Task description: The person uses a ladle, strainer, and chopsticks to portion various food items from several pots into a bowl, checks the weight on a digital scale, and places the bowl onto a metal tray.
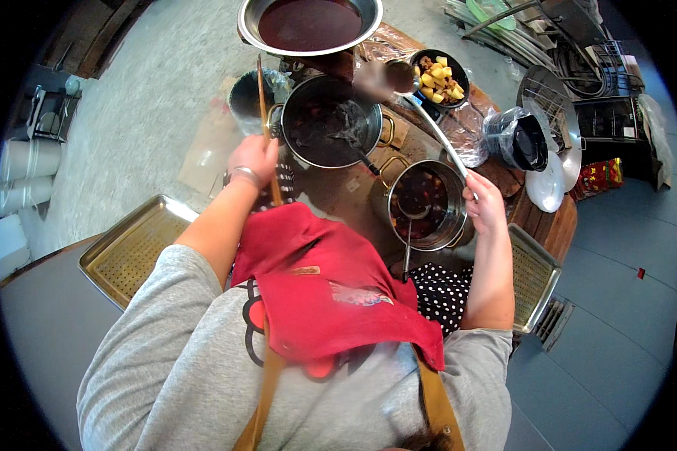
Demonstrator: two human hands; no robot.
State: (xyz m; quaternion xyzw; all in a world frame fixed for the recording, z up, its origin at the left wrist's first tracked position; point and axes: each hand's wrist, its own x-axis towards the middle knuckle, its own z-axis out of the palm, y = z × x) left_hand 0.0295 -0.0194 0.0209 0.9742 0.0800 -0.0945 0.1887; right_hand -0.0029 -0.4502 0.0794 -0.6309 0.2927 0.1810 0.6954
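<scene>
My left hand point(254, 159) is closed round a long, thin wooden stick point(262, 98), which stands steeply just left of a dark pot point(327, 154). My right hand point(485, 201) grips the long pale handle of a ladle point(440, 131). The ladle's bowl, smeared by motion, is up by a black bowl point(466, 94) of potato chunks and brown pieces. In the dark pot lies dark liquid, with a black-handled utensil leaning over its rim. Near my right hand stands a steel pot point(459, 214) of dark red broth with a second ladle point(408, 248) resting in it.
A wide steel basin point(377, 22) of dark red liquid stands at the far side. Plastic-wrapped black bowls point(515, 139) and a white lid point(547, 188) sit at the right. Perforated metal trays point(132, 252) flank me. A plastic-lined bin point(250, 98) is beyond my left hand.
</scene>
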